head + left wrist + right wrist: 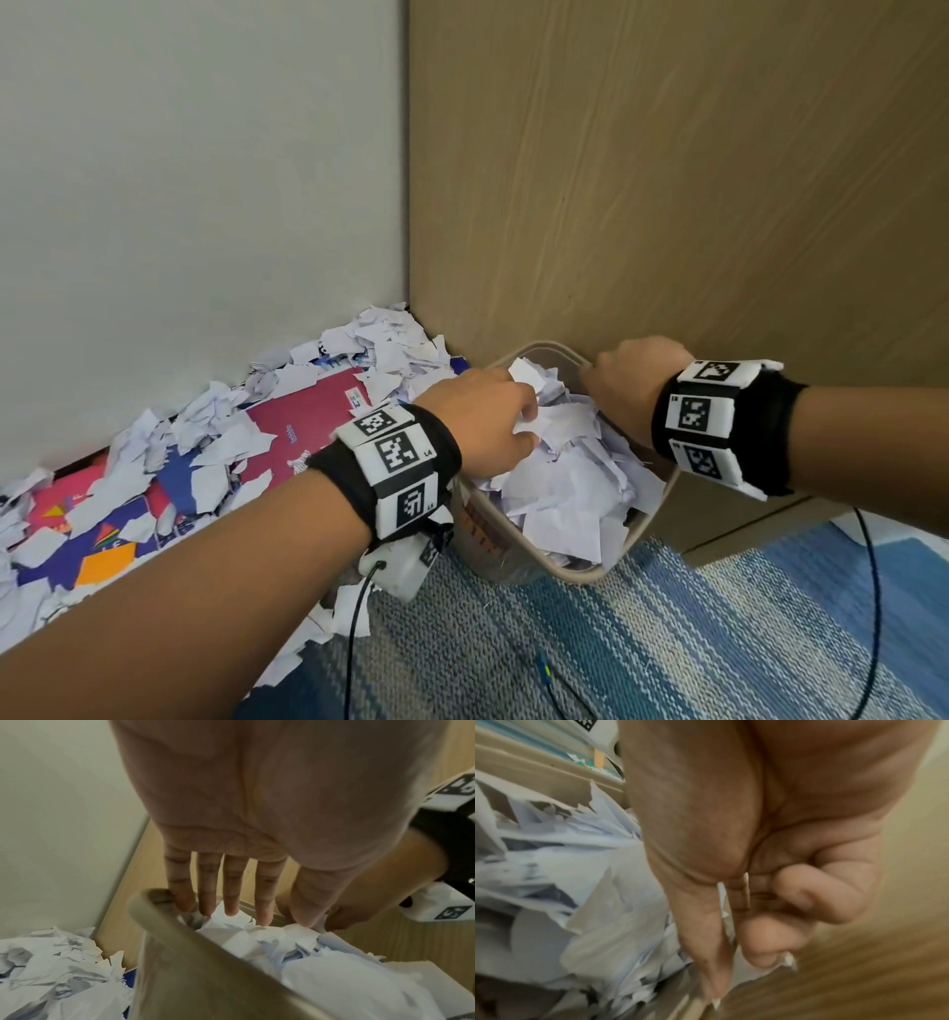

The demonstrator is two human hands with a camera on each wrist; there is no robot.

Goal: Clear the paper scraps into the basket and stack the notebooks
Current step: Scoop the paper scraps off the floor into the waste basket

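Note:
A beige basket (648, 518) stands on the rug against the wooden panel, heaped with white paper scraps (565, 478). My left hand (493, 421) hovers over its near-left side. The fingers (232, 902) are straight and their tips touch the top scraps (257, 939). At the far right rim, my right hand (624, 370) is curled, thumb and fingers (765, 943) pinching a white scrap (757, 974). A magenta notebook (308, 426) and other colourful notebooks (108, 545) lie on the floor to the left, half buried under loose scraps (380, 344).
A white wall (179, 180) meets a wooden panel (667, 180) in the corner behind the pile. A blue striped rug (616, 642) covers the near floor. Black wrist cables (354, 642) hang in front, and a few scraps (349, 611) lie by the basket.

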